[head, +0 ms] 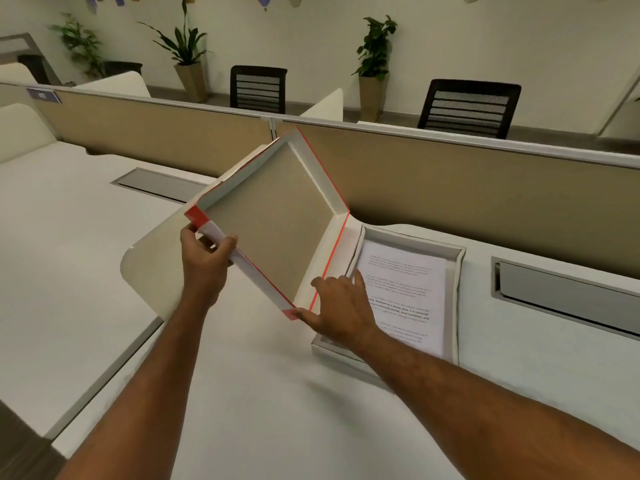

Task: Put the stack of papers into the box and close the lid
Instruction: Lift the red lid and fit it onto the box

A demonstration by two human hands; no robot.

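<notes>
A shallow white box point(459, 271) lies on the desk at the right, and the stack of printed papers point(412, 289) rests inside it. The lid point(273, 220), white with red edges and a brown inside, is raised and tilted, its hollow side facing me, to the left of the box. My left hand point(204, 261) grips the lid's left corner. My right hand point(339, 310) holds the lid's bottom corner with the thumb and fingers, just over the box's near left rim.
A beige partition point(485, 188) runs behind the desk, with two black chairs point(467, 107) and potted plants beyond. A grey cable hatch point(568, 289) sits right of the box, another point(156, 183) at the left. A white curved divider point(145, 268) stands under the lid.
</notes>
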